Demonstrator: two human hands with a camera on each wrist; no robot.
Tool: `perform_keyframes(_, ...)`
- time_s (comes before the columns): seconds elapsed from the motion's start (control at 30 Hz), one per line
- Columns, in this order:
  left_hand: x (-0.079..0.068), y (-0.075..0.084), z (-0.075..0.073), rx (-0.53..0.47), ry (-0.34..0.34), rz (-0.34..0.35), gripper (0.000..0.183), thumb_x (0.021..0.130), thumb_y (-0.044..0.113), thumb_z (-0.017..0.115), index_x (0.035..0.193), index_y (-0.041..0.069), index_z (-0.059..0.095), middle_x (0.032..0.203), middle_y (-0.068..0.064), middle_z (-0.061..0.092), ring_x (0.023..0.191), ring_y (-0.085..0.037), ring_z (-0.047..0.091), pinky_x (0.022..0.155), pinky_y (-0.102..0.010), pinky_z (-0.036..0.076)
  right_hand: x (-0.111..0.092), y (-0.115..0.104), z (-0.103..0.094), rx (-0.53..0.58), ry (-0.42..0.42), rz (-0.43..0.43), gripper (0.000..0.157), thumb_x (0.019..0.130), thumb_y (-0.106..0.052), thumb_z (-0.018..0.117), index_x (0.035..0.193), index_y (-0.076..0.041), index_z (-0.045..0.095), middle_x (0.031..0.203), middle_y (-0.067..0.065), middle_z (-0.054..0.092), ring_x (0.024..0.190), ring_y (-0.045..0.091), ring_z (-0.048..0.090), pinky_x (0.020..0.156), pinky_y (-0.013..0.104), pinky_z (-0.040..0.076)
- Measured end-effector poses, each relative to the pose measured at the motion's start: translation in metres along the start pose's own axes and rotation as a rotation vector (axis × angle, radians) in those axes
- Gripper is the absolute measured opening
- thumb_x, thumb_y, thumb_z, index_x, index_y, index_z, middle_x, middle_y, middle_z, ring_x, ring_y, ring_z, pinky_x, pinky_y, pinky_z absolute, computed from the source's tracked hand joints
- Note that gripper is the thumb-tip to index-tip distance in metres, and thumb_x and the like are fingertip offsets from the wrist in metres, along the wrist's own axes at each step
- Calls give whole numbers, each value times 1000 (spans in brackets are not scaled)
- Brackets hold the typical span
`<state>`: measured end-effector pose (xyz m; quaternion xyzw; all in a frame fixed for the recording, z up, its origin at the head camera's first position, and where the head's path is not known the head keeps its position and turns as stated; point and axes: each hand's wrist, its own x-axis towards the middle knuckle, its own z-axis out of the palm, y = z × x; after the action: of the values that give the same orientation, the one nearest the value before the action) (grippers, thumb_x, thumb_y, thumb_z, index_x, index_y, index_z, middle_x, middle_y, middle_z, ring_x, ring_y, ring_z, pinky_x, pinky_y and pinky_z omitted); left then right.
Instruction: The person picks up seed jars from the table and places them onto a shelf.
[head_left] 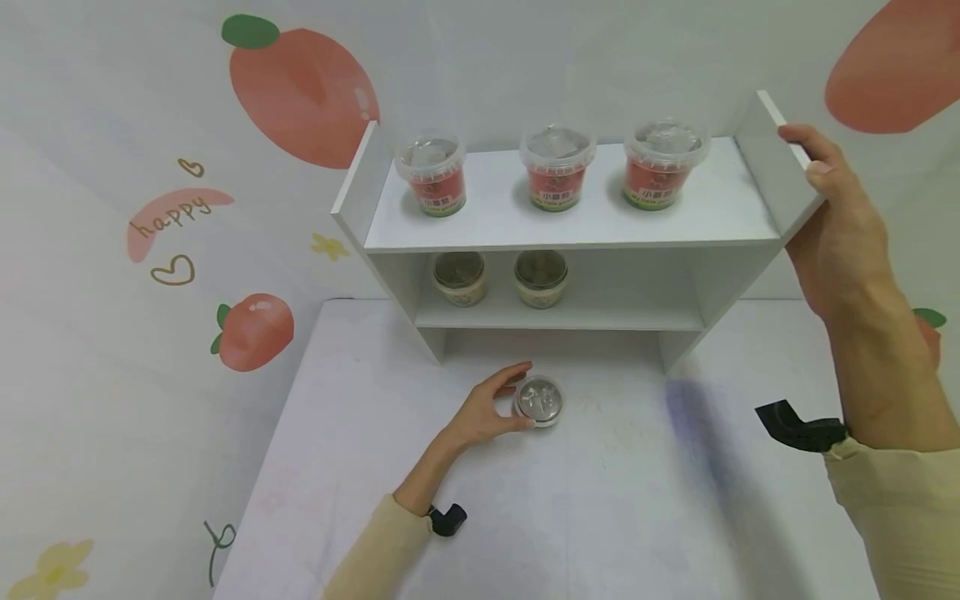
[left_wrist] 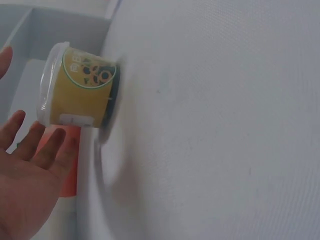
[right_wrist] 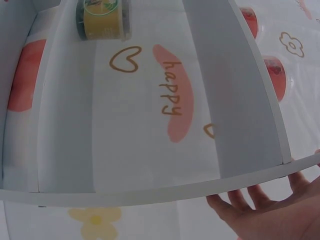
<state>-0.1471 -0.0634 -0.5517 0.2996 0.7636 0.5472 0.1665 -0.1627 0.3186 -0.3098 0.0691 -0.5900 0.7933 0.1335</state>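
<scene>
A small yellow-labelled tub [head_left: 539, 400] with a clear lid stands upright on the white table [head_left: 600, 500], in front of the shelf. My left hand [head_left: 487, 414] is beside it, thumb and fingers spread around its left side with fingertips right at the lid. In the left wrist view the tub [left_wrist: 82, 86] shows its printed side, and the fingers of the left hand [left_wrist: 30, 175] reach along the lid edge. My right hand [head_left: 847, 217] grips the right side panel of the white shelf [head_left: 570, 246]; in the right wrist view its fingers [right_wrist: 257, 196] rest against the panel.
Three red-labelled tubs [head_left: 557, 179] with clear lids line the shelf's top board. Two yellowish tubs [head_left: 459, 279] stand on the board below, toward the left. Behind the shelf is a wall [head_left: 187, 467] printed with fruit, hearts and flowers.
</scene>
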Motion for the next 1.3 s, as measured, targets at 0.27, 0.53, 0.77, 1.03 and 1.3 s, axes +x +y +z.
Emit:
perform_keyframes(0.27, -1, -3, 6, 13, -38, -82, 87, 78, 11, 84, 152, 8, 38, 155, -8, 40, 144, -23, 35, 114, -36, 32, -1, 1, 0, -13, -1, 4, 48, 96, -25, 39, 143, -22, 49, 147, 6, 33, 126, 23, 32, 95, 38, 30)
perform_keyframes(0.53, 2, -4, 13, -5, -37, -100, 88, 77, 11, 84, 152, 8, 38, 156, -6, 39, 146, -23, 31, 115, -40, 29, 0, 2, 0, 17, 6, 5, 48, 96, -25, 39, 142, -21, 49, 145, 6, 35, 125, 23, 34, 93, 36, 32)
perform_keyframes(0.77, 5, -9, 20, 5, -17, -150, 91, 75, 16, 86, 153, 18, 39, 155, -1, 41, 143, -21, 34, 114, -45, 30, 0, 2, 1, -6, 3, 6, 48, 96, -26, 39, 143, -22, 49, 146, 6, 34, 125, 23, 33, 95, 39, 29)
perform_keyframes(1.03, 10, -14, 29, 30, 3, -140, 94, 73, 21, 88, 153, 22, 38, 152, 4, 44, 142, -23, 37, 113, -51, 30, 1, 2, 2, 0, 8, 6, 48, 96, -25, 39, 143, -22, 50, 146, 6, 34, 125, 23, 33, 94, 38, 29)
perform_keyframes(1.3, 13, -19, 37, 30, 37, -174, 97, 69, 18, 90, 151, 30, 39, 148, 7, 47, 134, -24, 46, 107, -52, 37, 2, 2, 0, 32, 20, 6, 48, 95, -23, 38, 142, -20, 50, 145, 6, 35, 124, 22, 34, 92, 35, 32)
